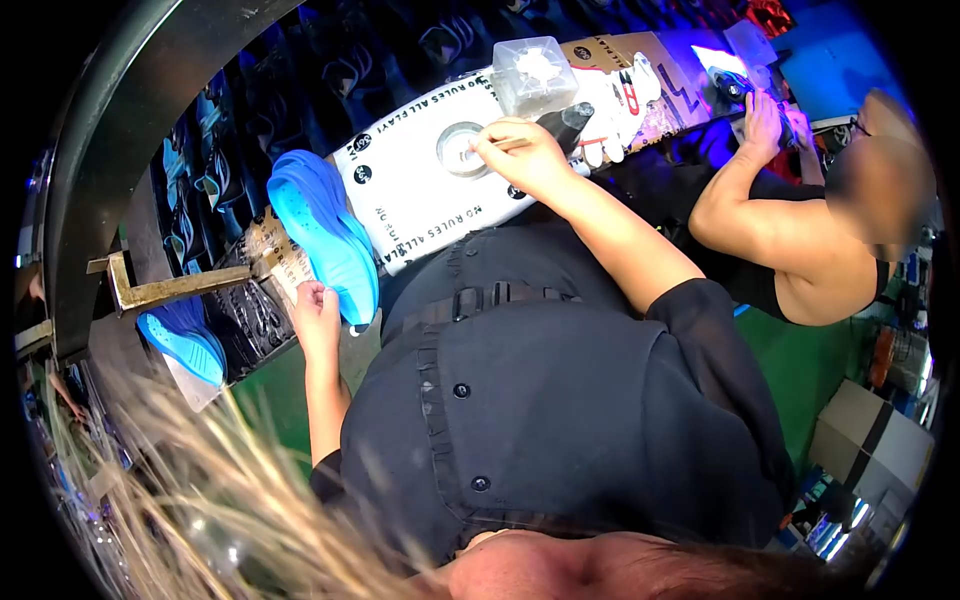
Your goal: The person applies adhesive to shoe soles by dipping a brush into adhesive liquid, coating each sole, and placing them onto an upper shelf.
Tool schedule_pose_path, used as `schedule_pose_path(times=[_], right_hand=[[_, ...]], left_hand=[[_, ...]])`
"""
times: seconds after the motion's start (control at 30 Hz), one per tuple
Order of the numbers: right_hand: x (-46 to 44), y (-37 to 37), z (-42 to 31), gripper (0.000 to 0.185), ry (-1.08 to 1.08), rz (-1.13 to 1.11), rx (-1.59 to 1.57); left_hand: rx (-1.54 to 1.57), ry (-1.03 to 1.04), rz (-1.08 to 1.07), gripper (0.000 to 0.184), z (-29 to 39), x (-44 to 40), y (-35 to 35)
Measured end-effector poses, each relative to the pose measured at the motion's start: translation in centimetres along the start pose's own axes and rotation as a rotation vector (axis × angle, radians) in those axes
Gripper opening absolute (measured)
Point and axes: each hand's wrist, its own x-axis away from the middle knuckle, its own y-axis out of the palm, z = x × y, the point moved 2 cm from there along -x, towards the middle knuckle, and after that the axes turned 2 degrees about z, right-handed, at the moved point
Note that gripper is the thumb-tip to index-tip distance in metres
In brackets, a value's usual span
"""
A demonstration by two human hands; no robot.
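Observation:
My right hand [527, 157] is over a round metal tin [447, 152], its fingers closed round a thin wooden-looking handle [512, 143]. The handle's lower end is at the tin's opening and I cannot make it out. On the left, a blue shoe sole [318, 225] lies slanted across the left end of the white printed covering [420, 205], its lighter blue inside facing up. My left hand [318, 312] is at the sole's near left edge with fingers curled against it; part of the grip is hidden.
A clear plastic box [533, 78] and white gloves [610, 110] lie beyond the tin, near a dark cone-shaped object [568, 124]. A second blue sole [182, 340] lies at lower left by a metal bracket [180, 285]. A co-worker [790, 215] works on the right.

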Motion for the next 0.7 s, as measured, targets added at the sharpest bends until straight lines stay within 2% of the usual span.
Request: schedule_pose_path(times=[0.07,0.1,0.13,0.2,0.23,0.27,0.33,0.4,0.47,0.5,0.53,0.6,0.63,0.67,0.7], right_hand=[[-0.3,0.4,0.3,0.014,0.025,-0.073,0.027],[-0.4,0.6,0.4,0.014,0.028,-0.075,0.026],[-0.4,0.8,0.6,0.014,0.031,-0.085,0.047],[-0.5,1.0,0.9,0.014,0.033,-0.096,0.068],[-0.4,1.1,1.1,0.015,0.025,-0.092,0.087],[-0.4,1.3,1.2,0.015,0.017,-0.089,0.106],[-0.4,1.3,1.7,0.016,0.019,-0.058,0.060],[-0.4,1.1,1.7,0.018,0.019,-0.025,0.016],[-0.3,0.4,0.7,0.018,0.011,0.035,-0.026],[-0.3,0.0,0.2,0.018,0.014,0.036,-0.025],[-0.3,-0.4,-0.3,0.018,0.019,0.042,-0.009],[-0.2,-0.7,-0.3,0.018,0.029,0.048,0.004],[-0.2,-0.8,-0.1,0.018,-0.038,0.064,0.027],[-0.1,-0.9,0.0,0.019,-0.104,0.081,0.050],[0.2,-0.7,0.4,0.019,-0.102,0.083,0.047]], left_hand=[[-0.338,0.127,0.078,0.008,3.1,0.4,-0.4],[-0.407,0.227,0.133,0.010,2.9,0.1,-0.6],[-0.409,0.222,0.131,0.010,2.7,0.3,-0.7],[-0.129,0.071,0.143,0.016,3.0,0.6,-1.1],[-0.095,0.038,0.151,0.024,2.1,0.3,-1.2],[-0.096,0.034,0.150,0.024,2.2,0.4,-1.3],[0.635,-0.242,0.018,0.033,3.6,0.7,-0.7],[0.876,-0.395,-0.136,0.051,1.6,0.6,-1.6],[1.022,-0.304,-0.335,0.057,4.2,1.4,-1.9],[1.060,-0.305,-0.363,0.062,4.4,1.5,-2.1],[1.061,-0.305,-0.365,0.062,4.8,1.6,-1.7],[1.069,-0.221,-0.192,0.069,6.6,2.1,-0.8],[1.057,-0.169,-0.167,0.068,7.9,2.3,-0.2],[1.055,-0.169,-0.167,0.068,8.4,2.2,-0.1],[0.991,-0.140,-0.278,0.066,9.0,2.3,0.0]])
